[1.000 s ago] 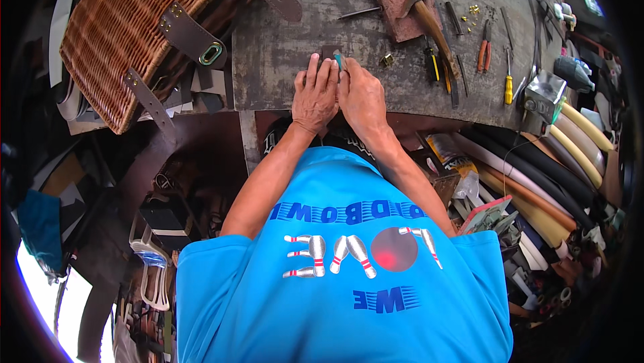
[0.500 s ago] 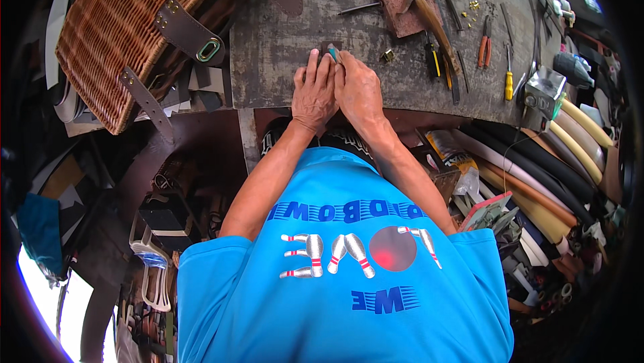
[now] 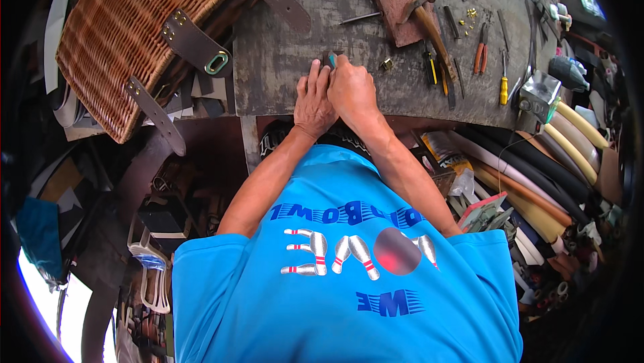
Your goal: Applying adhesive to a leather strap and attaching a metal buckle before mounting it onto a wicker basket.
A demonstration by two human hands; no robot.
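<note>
Here the teal tool (image 3: 332, 61) is gripped by the right hand (image 3: 352, 90), fingers curled. Just beyond the left hand (image 3: 314, 103), its fingers straight, the dark scrap (image 3: 326, 56) is apparently pinned.

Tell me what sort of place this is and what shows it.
Likely a leather or craft workshop: orange-handled pliers lie on a worn workbench, a wicker basket with dark straps is at the left, and rolls of material are piled at the right.
</note>
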